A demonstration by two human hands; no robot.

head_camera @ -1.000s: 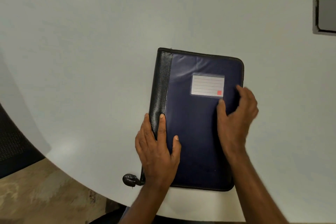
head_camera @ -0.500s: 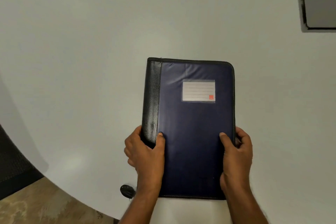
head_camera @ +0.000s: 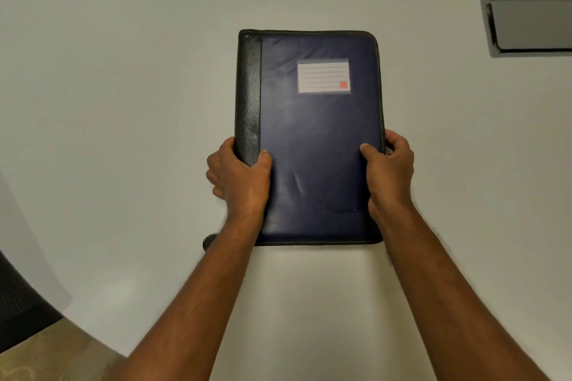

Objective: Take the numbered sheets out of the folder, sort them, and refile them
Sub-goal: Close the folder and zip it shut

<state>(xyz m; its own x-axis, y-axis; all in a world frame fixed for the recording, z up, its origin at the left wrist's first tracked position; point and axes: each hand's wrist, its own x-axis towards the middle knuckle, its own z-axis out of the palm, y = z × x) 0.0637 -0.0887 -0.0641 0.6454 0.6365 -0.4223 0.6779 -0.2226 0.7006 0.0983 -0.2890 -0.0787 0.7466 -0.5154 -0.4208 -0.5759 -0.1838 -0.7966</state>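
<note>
A dark blue folder (head_camera: 312, 145) lies shut on a white table (head_camera: 123, 102), near its middle. Its black spine (head_camera: 247, 96) runs down its left side. A white label (head_camera: 323, 76) with thin lines and a small red square sits near the top of the cover. The left hand (head_camera: 238, 176) grips the folder by the spine side, low down, with the thumb on top of the cover and the fingers curled round the edge. The right hand (head_camera: 388, 170) grips the other long side at about the same height, thumb on the cover and fingers wrapped round the edge. Both arms reach out straight from the bottom of the view. A small black tab (head_camera: 209, 243), maybe a zip pull, pokes out by the lower left corner of the folder, but the left arm hides most of it. A dark chair (head_camera: 18, 303) shows at the far left, beside the table's curved edge.
</note>
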